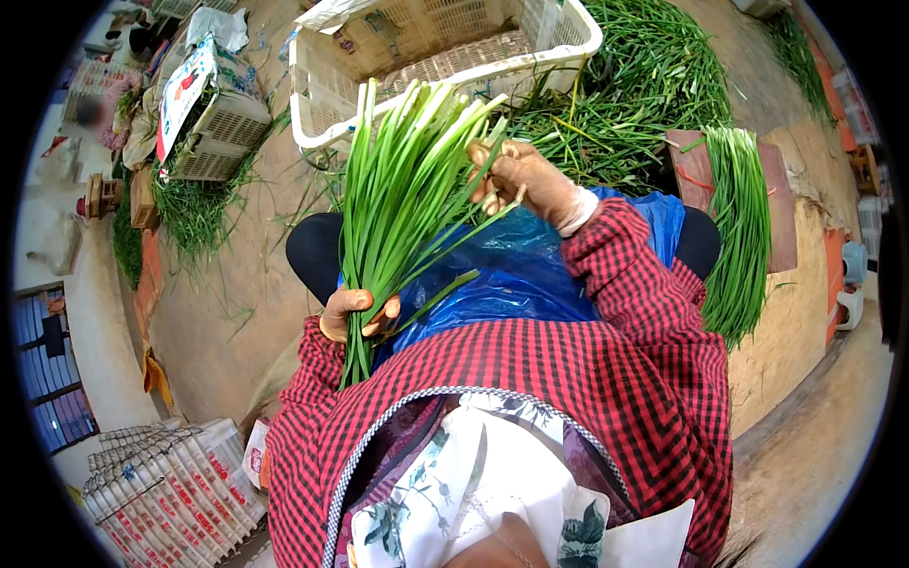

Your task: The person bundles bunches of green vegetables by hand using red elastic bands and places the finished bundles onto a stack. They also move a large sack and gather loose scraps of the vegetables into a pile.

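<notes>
A fanned bunch of garlic chives (401,192) rises from my left hand (358,312), which grips it near the leafy lower end. The pale cut stems point away from me, up to the rim of the basket. My right hand (529,177), in a thin glove, is at the bunch's right side with its fingers curled on a few thin stalks. Blue plastic sheeting (497,291) covers my lap beneath both hands. To my right, a neat bundle of chives (738,227) lies across a reddish-brown board (780,206) with a red tie near it.
A white plastic basket (447,85) stands ahead, beside a large heap of loose chives (639,92). Another crate (224,135), holding greens, is at the far left. Stacked white crates (170,490) stand at lower left. A person (113,113) is in the left background.
</notes>
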`<state>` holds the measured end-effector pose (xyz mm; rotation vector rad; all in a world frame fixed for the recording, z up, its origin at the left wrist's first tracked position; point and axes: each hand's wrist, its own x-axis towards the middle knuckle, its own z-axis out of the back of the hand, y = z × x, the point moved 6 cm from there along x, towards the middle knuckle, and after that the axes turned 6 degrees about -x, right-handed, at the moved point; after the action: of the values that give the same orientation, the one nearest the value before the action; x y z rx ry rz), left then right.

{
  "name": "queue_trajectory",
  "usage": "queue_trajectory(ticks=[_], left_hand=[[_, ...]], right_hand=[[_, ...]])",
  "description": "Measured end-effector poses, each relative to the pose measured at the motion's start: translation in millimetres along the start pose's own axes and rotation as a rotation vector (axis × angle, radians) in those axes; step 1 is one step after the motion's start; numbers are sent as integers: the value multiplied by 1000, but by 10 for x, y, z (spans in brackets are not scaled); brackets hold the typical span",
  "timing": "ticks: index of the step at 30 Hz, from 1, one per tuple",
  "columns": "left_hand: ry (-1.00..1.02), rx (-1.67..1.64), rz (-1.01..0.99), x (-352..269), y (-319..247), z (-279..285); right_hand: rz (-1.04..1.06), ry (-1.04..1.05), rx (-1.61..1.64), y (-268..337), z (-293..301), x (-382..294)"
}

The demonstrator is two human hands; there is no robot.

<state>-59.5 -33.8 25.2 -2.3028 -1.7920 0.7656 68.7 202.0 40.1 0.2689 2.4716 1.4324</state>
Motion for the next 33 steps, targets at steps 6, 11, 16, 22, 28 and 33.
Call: queue_trajectory(ticks=[6,11,16,22,28,33], left_hand=[[-40,34,-38,3,-27,58],[-31,26,-81,10,-75,-14],[-74,77,-117,38,-131,-75],[-216,283,-140,185,-159,-303],[-185,350,-202,184,-221,-325],[-107,401,-189,175,-248,-348]], right_hand=[[87,-323,-332,363,171,-139],[145,-751,-580,706,1475,-631],[10,-570,-647,382,1149,-475],[-3,-165,-324,191,-100,-92],[135,-285,-539,559,32,-262],[249,-750,-616,1035,770,-677]])
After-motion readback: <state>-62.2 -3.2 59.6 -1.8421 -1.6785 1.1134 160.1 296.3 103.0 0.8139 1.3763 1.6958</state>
